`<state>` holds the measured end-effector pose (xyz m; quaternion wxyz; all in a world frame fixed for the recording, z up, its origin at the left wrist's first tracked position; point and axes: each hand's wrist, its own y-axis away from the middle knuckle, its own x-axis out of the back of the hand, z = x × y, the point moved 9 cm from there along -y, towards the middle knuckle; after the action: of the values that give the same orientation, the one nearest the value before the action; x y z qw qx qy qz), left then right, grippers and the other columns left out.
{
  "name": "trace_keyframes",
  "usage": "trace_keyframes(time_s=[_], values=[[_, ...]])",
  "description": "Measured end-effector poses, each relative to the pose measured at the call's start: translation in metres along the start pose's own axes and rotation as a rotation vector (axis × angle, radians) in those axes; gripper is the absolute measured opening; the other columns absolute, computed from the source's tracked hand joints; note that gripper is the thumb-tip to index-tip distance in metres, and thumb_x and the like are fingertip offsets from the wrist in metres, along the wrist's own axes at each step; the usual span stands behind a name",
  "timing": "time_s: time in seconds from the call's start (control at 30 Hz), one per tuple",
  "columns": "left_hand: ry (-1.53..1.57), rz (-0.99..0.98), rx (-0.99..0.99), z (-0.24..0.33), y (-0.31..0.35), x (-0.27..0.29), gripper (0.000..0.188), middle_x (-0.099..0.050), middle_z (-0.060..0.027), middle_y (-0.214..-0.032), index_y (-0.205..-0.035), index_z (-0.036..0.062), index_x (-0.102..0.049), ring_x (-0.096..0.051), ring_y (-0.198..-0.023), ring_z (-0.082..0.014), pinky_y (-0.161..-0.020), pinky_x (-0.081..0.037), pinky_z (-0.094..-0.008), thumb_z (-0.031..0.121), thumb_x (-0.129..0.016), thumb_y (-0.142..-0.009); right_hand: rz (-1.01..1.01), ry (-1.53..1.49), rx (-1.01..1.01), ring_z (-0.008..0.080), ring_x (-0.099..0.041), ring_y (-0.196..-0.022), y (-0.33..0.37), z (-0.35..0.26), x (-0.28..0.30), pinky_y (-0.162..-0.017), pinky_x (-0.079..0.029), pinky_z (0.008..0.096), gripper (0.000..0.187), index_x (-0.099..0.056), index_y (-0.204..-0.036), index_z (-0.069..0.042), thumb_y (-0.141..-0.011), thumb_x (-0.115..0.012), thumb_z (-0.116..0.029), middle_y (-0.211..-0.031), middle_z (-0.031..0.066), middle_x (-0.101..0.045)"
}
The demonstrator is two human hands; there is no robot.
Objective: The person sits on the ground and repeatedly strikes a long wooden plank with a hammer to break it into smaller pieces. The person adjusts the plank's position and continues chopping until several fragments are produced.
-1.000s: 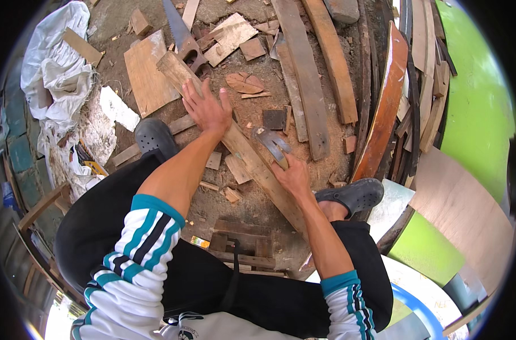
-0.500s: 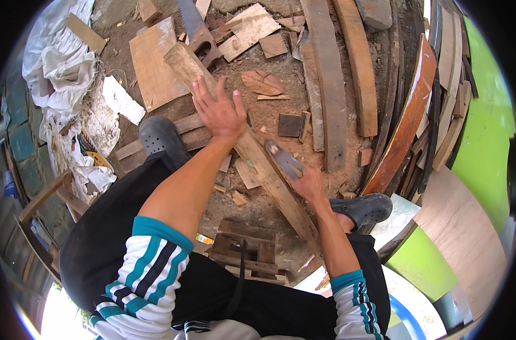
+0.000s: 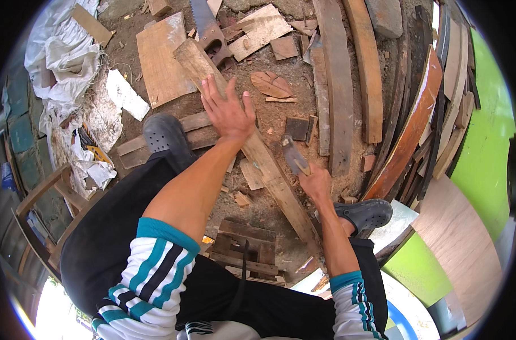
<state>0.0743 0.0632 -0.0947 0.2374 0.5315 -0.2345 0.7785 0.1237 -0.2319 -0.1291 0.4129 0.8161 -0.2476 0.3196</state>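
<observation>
My left hand (image 3: 229,110) lies on a long wooden plank (image 3: 275,181), fingers spread and palm down. The plank runs slantwise from near the handsaw to between my legs. My right hand (image 3: 316,184) is closed round the handle of a short tool with a grey metal blade (image 3: 295,157); its exact kind is hard to make out. The blade points away from me, just right of the plank and apart from it. Beyond the plank's far end lies a handsaw (image 3: 212,42). A leaf-shaped piece of wood (image 3: 271,84) rests on the ground right of my left hand.
Long boards (image 3: 333,85) lie at the right, beside a reddish-brown plank (image 3: 408,124). Green panels (image 3: 490,113) stand farther right. A flat wooden board (image 3: 164,62) and white sacking (image 3: 59,62) are at the left. My shoes (image 3: 167,139) flank the plank. A small wooden stool (image 3: 246,243) stands close to me.
The tool in my right hand has swung slightly right, away from the plank, its blade now tilted differently. My left hand stays on the plank. The whole view has shifted a little.
</observation>
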Motion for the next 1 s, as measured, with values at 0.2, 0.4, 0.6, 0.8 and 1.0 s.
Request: trace_keyframes(time_s=[0.2, 0.4, 0.6, 0.8, 1.0], values=[[-0.057, 0.001, 0.011, 0.0, 0.0, 0.004, 0.046, -0.025, -0.0281, -0.152, -0.134, 0.0094, -0.052, -0.019, -0.143, -0.0471, -0.118, -0.018, -0.0537, 0.032, -0.053, -0.095, 0.018, -0.427, 0.212, 0.0358, -0.066, -0.063, 0.004, -0.004, 0.021, -0.058, -0.05, 0.0398, 0.02, -0.066, -0.085, 0.0, -0.079, -0.069, -0.019, -0.07, 0.0215, -0.064], [0.033, -0.009, 0.014, -0.002, 0.0, -0.002, 0.048, -0.021, -0.0271, -0.154, -0.135, 0.0089, -0.051, -0.013, -0.147, -0.0448, -0.117, -0.013, -0.0583, 0.035, -0.049, -0.095, -0.059, -0.211, 0.008, 0.0269, -0.063, -0.058, 0.005, -0.002, -0.008, -0.055, -0.049, 0.0342, 0.018, -0.069, -0.09, -0.002, -0.079, -0.069, -0.017, -0.065, 0.0169, -0.059], [0.041, -0.002, 0.014, -0.004, 0.001, 0.001, 0.047, -0.021, -0.0273, -0.154, -0.135, 0.0089, -0.051, -0.014, -0.146, -0.0454, -0.116, -0.014, -0.0588, 0.034, -0.05, -0.095, 0.199, -0.291, 0.296, 0.0324, -0.067, -0.062, 0.01, -0.014, 0.029, -0.059, -0.051, 0.0384, 0.023, -0.07, -0.094, 0.001, -0.081, -0.07, -0.018, -0.07, 0.0182, -0.067], [0.042, 0.005, -0.002, -0.002, 0.0, -0.001, 0.046, -0.021, -0.0275, -0.154, -0.134, 0.0086, -0.052, -0.014, -0.146, -0.0459, -0.116, -0.016, -0.0593, 0.032, -0.051, -0.095, -0.04, -0.28, -0.023, 0.0323, -0.064, -0.058, 0.005, 0.001, -0.017, -0.058, -0.05, 0.0382, 0.021, -0.07, -0.093, -0.003, -0.083, -0.071, -0.022, -0.069, 0.0144, -0.066], [0.029, 0.009, 0.003, -0.004, 0.001, 0.002, 0.046, -0.021, -0.0276, -0.154, -0.134, 0.0084, -0.052, -0.015, -0.146, -0.0459, -0.116, -0.016, -0.0593, 0.032, -0.051, -0.095, 0.176, -0.262, 0.184, 0.0322, -0.065, -0.067, 0.009, 0.019, 0.015, -0.06, -0.05, 0.0411, 0.019, -0.069, -0.096, -0.002, -0.086, -0.069, -0.019, -0.076, 0.015, -0.067]])
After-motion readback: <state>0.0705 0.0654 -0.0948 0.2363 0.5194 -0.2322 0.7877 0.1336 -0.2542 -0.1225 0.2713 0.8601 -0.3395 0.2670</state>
